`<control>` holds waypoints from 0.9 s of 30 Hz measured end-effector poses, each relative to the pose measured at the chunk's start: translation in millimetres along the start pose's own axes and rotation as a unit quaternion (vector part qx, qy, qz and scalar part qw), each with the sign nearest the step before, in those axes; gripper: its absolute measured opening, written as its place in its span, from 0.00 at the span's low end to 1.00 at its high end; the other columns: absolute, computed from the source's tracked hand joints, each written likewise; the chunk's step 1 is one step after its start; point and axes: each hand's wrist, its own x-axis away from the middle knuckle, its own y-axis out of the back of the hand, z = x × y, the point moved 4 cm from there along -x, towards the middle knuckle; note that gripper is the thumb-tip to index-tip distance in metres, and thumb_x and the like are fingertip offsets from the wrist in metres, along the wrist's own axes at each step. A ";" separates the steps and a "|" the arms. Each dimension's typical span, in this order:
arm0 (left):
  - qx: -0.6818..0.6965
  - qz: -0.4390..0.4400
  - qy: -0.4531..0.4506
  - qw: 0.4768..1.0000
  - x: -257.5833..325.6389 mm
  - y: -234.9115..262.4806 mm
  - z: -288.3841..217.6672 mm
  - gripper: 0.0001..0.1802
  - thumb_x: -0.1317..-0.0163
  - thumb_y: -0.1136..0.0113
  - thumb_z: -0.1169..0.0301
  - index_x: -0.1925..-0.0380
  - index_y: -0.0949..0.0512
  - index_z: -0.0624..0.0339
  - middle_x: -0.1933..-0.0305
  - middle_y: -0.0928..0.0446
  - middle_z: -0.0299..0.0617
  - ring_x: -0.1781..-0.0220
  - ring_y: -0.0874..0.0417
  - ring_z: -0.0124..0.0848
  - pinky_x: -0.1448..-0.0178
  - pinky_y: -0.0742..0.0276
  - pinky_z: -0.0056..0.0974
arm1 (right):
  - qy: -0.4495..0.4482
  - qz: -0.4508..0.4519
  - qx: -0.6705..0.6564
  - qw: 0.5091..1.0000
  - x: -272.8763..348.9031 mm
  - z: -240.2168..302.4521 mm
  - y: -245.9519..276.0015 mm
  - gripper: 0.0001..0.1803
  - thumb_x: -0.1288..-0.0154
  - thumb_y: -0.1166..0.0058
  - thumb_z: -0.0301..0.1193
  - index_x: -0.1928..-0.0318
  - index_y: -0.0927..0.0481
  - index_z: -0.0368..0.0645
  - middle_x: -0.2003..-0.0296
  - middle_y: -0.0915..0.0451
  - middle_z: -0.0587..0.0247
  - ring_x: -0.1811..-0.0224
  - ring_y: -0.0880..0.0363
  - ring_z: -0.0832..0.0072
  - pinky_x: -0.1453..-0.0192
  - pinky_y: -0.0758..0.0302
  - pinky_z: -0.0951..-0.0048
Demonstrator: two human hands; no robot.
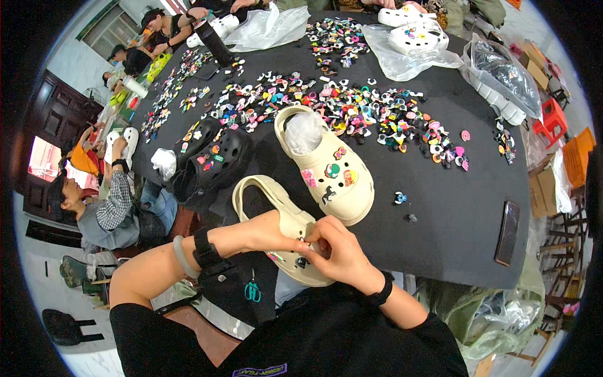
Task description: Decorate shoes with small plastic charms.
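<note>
A cream clog (257, 188) lies tilted at the table's near edge, its heel strap pointing away from me. My left hand (267, 234) grips it, thumb across the upper, the other fingers hidden inside or behind it. My right hand (341, 250) is closed in a pinch over the clog's holes, against my left thumb; whatever sits between the fingertips is mostly covered. A dark charm (301, 262) and colourful ones show on this clog's upper. Just beyond lies a second cream clog (352, 199), stuffed with white plastic and bearing several charms, including a black horse and red glasses.
Loose shoe charms (377, 113) spread across the black table (440, 220). Black clogs (217, 163) stand to the left, a phone (507, 232) at the right edge. White clogs (418, 36) rest on plastic at the back. Teal scissors (252, 290) lie below my left forearm. Other people work around.
</note>
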 end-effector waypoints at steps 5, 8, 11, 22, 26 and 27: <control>0.009 0.031 -0.016 0.999 -7.2 3.2 6.9 0.20 0.48 0.29 0.70 0.55 0.23 0.62 0.57 0.21 0.36 0.54 0.23 0.24 0.49 0.26 0.32 | -0.002 -0.004 -0.031 0.999 -0.7 -2.8 0.1 0.13 0.50 0.37 0.21 0.64 0.26 0.40 0.65 0.30 0.62 0.73 0.32 0.76 0.71 0.33 0.76; 0.022 0.049 -0.015 0.998 -6.1 3.0 10.2 0.19 0.48 0.29 0.70 0.56 0.22 0.62 0.58 0.21 0.35 0.55 0.24 0.23 0.51 0.26 0.31 | -0.003 0.000 -0.033 0.999 -0.5 -2.0 0.3 0.13 0.50 0.38 0.21 0.64 0.26 0.40 0.64 0.30 0.62 0.73 0.32 0.76 0.70 0.33 0.76; 0.047 0.046 0.000 0.998 -7.1 3.0 6.3 0.21 0.48 0.29 0.72 0.54 0.22 0.62 0.56 0.20 0.36 0.54 0.22 0.24 0.49 0.26 0.32 | -0.001 0.008 -0.031 0.999 -0.7 -5.6 3.2 0.15 0.49 0.36 0.22 0.61 0.25 0.40 0.64 0.30 0.63 0.73 0.32 0.78 0.70 0.32 0.77; 0.013 -0.064 -0.039 0.997 3.5 -3.4 -2.1 0.21 0.50 0.30 0.73 0.54 0.20 0.65 0.56 0.17 0.42 0.56 0.19 0.27 0.49 0.24 0.34 | -0.011 0.053 -0.127 0.990 20.6 -20.2 18.2 0.20 0.43 0.35 0.26 0.50 0.24 0.40 0.59 0.27 0.64 0.65 0.27 0.79 0.61 0.27 0.76; -0.048 -0.088 -0.009 0.995 3.0 -2.5 1.9 0.19 0.51 0.29 0.70 0.58 0.19 0.66 0.60 0.16 0.45 0.59 0.17 0.29 0.51 0.23 0.36 | -0.028 0.028 -0.080 0.996 24.1 -20.8 16.0 0.17 0.43 0.36 0.26 0.53 0.22 0.40 0.61 0.25 0.63 0.64 0.27 0.77 0.59 0.27 0.76; -0.062 -0.101 -0.019 0.993 1.8 -2.0 5.8 0.19 0.51 0.29 0.68 0.59 0.19 0.66 0.62 0.16 0.45 0.62 0.17 0.30 0.53 0.23 0.36 | -0.032 0.023 -0.071 0.997 24.7 -20.1 15.5 0.16 0.43 0.36 0.27 0.54 0.22 0.40 0.62 0.25 0.62 0.64 0.26 0.76 0.58 0.27 0.75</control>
